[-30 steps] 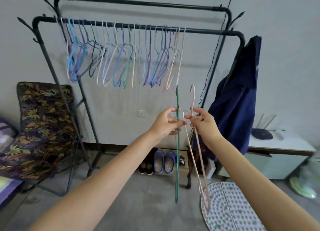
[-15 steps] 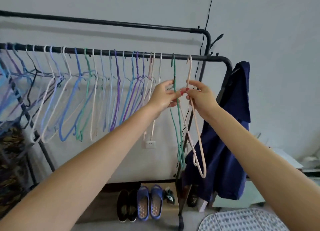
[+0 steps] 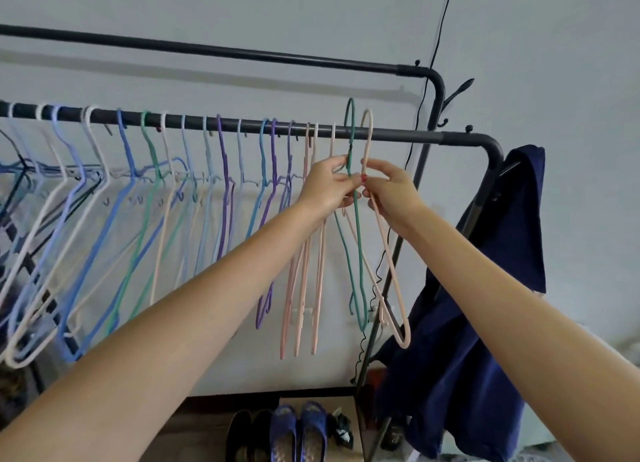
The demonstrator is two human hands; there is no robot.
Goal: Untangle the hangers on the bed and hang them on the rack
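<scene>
My left hand (image 3: 327,188) pinches the neck of a green hanger (image 3: 356,250). My right hand (image 3: 389,191) pinches the neck of a pale pink hanger (image 3: 389,271) right beside it. Both hooks stand up at the front rail of the black rack (image 3: 408,137), their tops just above the bar; whether they rest on it I cannot tell. Several blue, purple, green, white and pink hangers (image 3: 225,191) hang along the rail to the left. The bed is out of view.
A second black rail (image 3: 242,54) runs higher behind. A dark blue garment (image 3: 485,323) hangs on the rack's right post. Shoes (image 3: 298,430) stand on the floor under the rack. A black cable (image 3: 438,39) runs down the wall.
Both hands have lifted the green and pink hangers from chest height up to the front rail. The view has tilted up and moved closer to the rack.
</scene>
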